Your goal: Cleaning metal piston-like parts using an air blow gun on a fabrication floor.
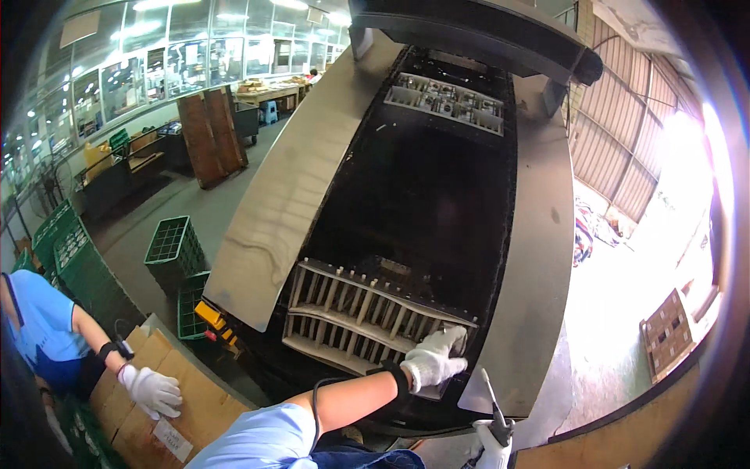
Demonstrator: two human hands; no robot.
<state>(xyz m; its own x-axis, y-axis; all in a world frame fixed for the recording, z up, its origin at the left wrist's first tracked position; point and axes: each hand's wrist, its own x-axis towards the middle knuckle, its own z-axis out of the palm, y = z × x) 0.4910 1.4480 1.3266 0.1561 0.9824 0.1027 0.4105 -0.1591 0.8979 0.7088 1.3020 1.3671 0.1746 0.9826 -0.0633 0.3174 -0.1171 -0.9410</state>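
My left hand [436, 358], in a white knit glove with a black band and cable at the wrist, reaches over the near right end of a slotted metal rack [351, 319]. Its fingers and thumb curl at the rack's end; what lies between them is unclear. The rack has two rows of narrow slots with thin upright dividers. At the lower edge my right hand [494, 452], gloved in white, is closed round a tool [500, 426] with a dark body and a thin pale tip. The frame's edge cuts off part of this hand.
The rack rests on a black belt [414, 187] between wide metal side plates [539, 297]. A second metal rack [445, 102] lies farther along, near a dark overhead bar [469, 31]. At left, a co-worker's gloved hand [152, 391] rests on cardboard [195, 399], near green crates [173, 242].
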